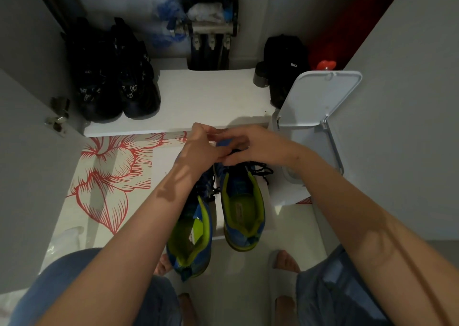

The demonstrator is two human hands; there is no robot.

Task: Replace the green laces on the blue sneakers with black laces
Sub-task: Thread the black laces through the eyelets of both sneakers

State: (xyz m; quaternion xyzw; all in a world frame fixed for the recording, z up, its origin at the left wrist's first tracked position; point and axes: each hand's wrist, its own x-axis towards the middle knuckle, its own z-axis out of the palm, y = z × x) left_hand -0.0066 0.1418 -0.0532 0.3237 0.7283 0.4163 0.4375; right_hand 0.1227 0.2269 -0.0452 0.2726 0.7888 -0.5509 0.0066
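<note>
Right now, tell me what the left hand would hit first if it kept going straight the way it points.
Probably the shelf's front edge, just beyond the left hand; depth is unclear, so it might pass above it.

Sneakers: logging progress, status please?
Right hand pinches black lace at front of right sneaker; left hand alongside, grip unclear. Left sneaker black-laced. Open bin beside, not blocking.

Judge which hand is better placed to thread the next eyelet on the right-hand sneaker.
Probably the right hand: it lies directly over the right sneaker, fingers pinching the black lace. The left hand reaches across from above the left sneaker; its grip is unclear.
</note>
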